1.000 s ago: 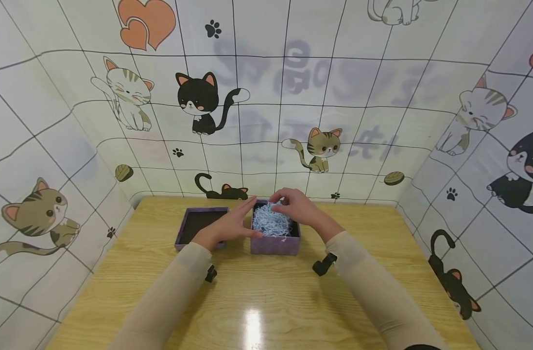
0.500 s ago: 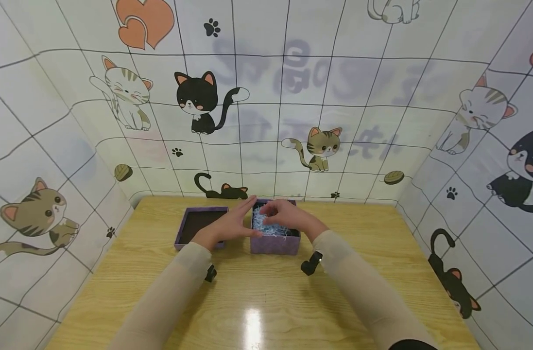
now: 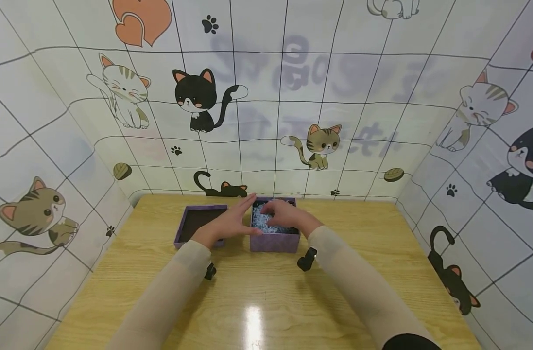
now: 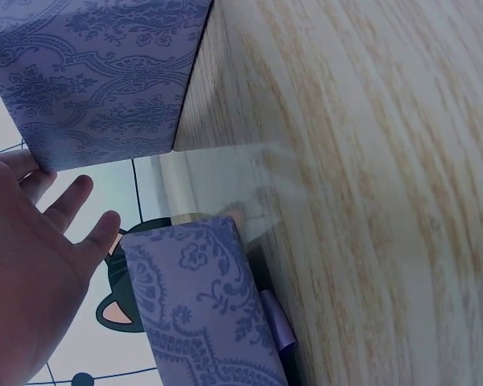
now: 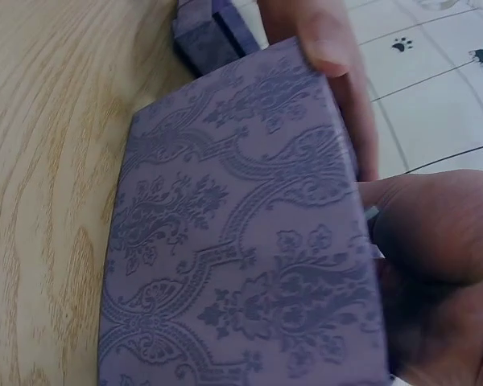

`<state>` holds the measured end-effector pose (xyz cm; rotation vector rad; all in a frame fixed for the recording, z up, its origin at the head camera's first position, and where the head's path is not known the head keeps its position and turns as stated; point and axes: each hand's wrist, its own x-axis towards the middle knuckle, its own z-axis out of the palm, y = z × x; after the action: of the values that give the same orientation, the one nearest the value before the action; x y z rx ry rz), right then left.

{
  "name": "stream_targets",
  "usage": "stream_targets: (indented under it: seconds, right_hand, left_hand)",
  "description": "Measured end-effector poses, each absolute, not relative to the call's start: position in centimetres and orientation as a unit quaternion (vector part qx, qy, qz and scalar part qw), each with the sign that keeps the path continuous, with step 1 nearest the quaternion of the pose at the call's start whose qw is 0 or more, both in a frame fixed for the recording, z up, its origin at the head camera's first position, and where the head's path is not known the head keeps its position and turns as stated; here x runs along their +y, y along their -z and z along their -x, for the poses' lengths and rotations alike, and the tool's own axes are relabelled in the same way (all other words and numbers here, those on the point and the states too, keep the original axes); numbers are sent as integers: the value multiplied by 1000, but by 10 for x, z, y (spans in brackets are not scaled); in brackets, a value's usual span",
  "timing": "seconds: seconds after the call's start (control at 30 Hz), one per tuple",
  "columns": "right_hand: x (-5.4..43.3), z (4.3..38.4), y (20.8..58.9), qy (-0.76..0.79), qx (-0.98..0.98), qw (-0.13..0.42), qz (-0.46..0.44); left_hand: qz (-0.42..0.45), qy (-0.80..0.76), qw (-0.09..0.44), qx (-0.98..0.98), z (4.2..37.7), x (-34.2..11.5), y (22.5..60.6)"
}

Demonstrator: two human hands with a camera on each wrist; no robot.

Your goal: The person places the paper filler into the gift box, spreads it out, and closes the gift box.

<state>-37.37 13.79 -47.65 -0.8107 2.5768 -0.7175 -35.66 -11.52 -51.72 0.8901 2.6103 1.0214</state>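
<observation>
A purple patterned box (image 3: 274, 243) stands on the table, filled with pale blue shredded paper (image 3: 259, 218). My left hand (image 3: 229, 223) spans the box's left side with fingers extended, its thumb at the near rim; the right wrist view shows this thumb (image 5: 328, 58) on the box's corner. My right hand (image 3: 289, 216) reaches over the right side into the box, fingers bent down into the paper. Its fingertips are hidden, and I cannot tell whether they grip any paper. In the right wrist view the box's wall (image 5: 233, 233) covers them.
Left of the box lies the matching lid (image 3: 199, 219), its dark inside up, partly behind my left hand. A ribbon tab (image 4: 280, 322) sticks out beside it in the left wrist view. A cat-patterned wall covering (image 3: 257, 155) rises behind the wooden table (image 3: 249, 287).
My right hand has moved left and down, from above the paper at the back right to deeper inside the box. My left hand has stayed at the box's left side.
</observation>
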Motion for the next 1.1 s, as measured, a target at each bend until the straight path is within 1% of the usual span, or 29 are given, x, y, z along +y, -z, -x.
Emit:
stream_targets:
  seconds: [0.13, 0.3, 0.4, 0.5, 0.73, 0.87, 1.1]
  right_hand:
    - [143, 365, 464, 272, 907, 142, 289]
    - [152, 357, 452, 316, 912, 86, 247]
    - [156, 356, 454, 319, 917, 70, 227]
    - [156, 357, 463, 298, 924, 77, 226]
    - [143, 360, 479, 284, 921, 124, 238]
    - [136, 360, 482, 290, 916, 147, 234]
    - [133, 362, 477, 271, 919, 175, 226]
  left_hand:
    - [-300, -347, 101, 883, 357, -115, 517]
    - [-303, -347, 94, 882, 358, -115, 517]
    - [-302, -344, 94, 884, 357, -115, 516]
    - [-301, -342, 95, 885, 357, -115, 516]
    - [-302, -349, 103, 881, 357, -115, 517]
    - [-297, -357, 114, 878, 357, -115, 517]
    - [-299, -358, 111, 878, 358, -117, 519]
